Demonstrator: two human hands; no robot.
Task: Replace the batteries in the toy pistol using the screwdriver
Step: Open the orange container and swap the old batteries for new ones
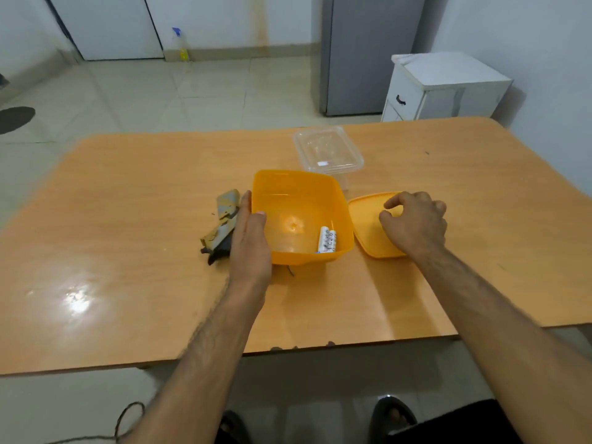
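**Two hands at a yellow tub on a wooden bench**

A person stands at an orange-brown wooden bench (128, 238), both bare forearms reaching forward. In the middle sits an open yellow plastic tub (301, 216). Two white batteries (327, 240) lie side by side on its floor, near the right wall.

The left hand (250, 241) is against the tub's left wall, its grip open: fingers straight along the outside, thumb lying over the rim. Just beyond that hand, on the bench, lies the toy pistol (221, 225), grey, tan and black, partly hidden by the fingers. Whether it touches the tub cannot be told.

The right hand (415, 222) is over the yellow lid (368, 232), which lies flat on the bench just right of the tub. Its fingers are curled, thumb and forefinger bent towards each other; whether they pinch the lid cannot be told.

Behind the tub stands a clear plastic container (327, 150) with its lid on.

Beyond the bench are a tiled floor, a grey cupboard (368, 52), a small white cabinet (445, 88) and a spray bottle (182, 44) by the far wall.
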